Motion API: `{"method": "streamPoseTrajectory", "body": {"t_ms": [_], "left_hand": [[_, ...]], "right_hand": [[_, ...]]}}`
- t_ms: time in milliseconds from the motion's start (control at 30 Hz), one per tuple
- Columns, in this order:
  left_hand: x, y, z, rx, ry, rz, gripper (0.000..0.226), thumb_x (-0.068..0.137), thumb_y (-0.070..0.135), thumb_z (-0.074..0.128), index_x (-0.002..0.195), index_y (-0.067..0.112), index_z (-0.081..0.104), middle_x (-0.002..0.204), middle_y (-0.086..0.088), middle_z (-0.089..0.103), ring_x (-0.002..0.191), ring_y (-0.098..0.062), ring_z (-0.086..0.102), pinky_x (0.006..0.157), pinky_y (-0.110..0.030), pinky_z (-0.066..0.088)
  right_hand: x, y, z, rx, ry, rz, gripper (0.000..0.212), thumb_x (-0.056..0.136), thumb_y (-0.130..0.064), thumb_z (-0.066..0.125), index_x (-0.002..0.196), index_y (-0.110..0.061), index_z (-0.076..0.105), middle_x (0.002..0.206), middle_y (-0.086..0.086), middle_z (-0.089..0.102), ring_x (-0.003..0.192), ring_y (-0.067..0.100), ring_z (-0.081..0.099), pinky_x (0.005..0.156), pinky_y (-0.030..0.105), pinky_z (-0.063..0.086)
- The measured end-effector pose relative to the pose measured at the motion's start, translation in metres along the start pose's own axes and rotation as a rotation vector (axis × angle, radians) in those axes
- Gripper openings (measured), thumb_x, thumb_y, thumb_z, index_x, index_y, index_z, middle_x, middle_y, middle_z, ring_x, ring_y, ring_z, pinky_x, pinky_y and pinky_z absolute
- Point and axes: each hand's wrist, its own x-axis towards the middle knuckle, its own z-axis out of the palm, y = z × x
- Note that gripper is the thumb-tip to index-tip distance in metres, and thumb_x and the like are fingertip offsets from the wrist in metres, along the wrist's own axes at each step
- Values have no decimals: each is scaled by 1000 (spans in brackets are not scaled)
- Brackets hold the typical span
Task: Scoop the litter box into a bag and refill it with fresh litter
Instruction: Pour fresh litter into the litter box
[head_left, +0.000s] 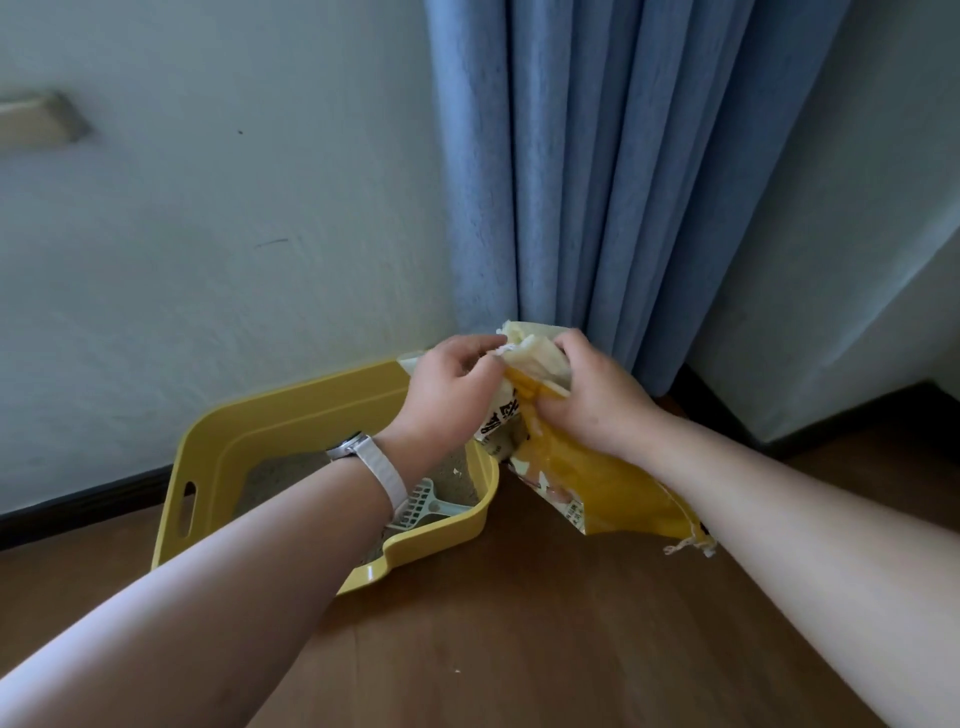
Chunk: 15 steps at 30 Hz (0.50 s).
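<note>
A yellow litter box (280, 415) sits on the wooden floor against the wall, with sandy litter (291, 470) inside. A pale slotted scoop (423, 505) lies in its near right corner. A yellow litter bag (597, 488) stands on the floor just right of the box, leaning towards it. My left hand (449, 387) pinches the bag's crumpled top edge from the left. My right hand (592, 395) grips the same top from the right. My left wrist wears a white watch band.
A blue curtain (613, 182) hangs to the floor directly behind the bag. White walls meet in the corner, with a dark skirting board (78, 501) along the floor. Wooden floor (519, 623) spreads out in front of the box and bag.
</note>
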Motion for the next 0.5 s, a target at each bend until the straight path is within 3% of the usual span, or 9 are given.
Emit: {"method": "streamPoseTrajectory", "body": {"t_ms": [100, 233, 400, 500], "left_hand": [[3, -2, 1, 26, 39, -27, 26, 95, 16, 52, 115, 19, 69, 83, -3, 72, 51, -6, 55, 49, -22, 49], [7, -3, 1, 16, 89, -35, 21, 96, 12, 53, 105, 18, 71, 65, 6, 61, 39, 2, 43, 42, -16, 38], [5, 4, 2, -48, 88, -33, 22, 94, 5, 50, 94, 18, 69, 60, 6, 53, 38, 1, 39, 39, -17, 35], [1, 10, 5, -74, 72, -18, 23, 93, 2, 48, 91, 15, 68, 59, 5, 51, 38, 0, 38, 39, -19, 34]], "right_hand": [[-1, 15, -4, 17, -2, 35, 28, 81, -27, 67, 100, -29, 47, 86, -9, 59, 75, 12, 60, 59, 30, 49], [2, 43, -11, 60, -49, 123, 29, 79, -19, 70, 95, -31, 48, 83, -5, 62, 74, 15, 63, 59, 31, 50], [-2, 80, -31, 189, -204, 296, 51, 74, -15, 80, 112, -26, 49, 97, 0, 64, 92, 17, 63, 69, 30, 50], [-4, 100, -48, 222, -327, 379, 80, 70, -16, 83, 136, -27, 39, 117, 1, 59, 106, 17, 56, 90, 35, 48]]}}
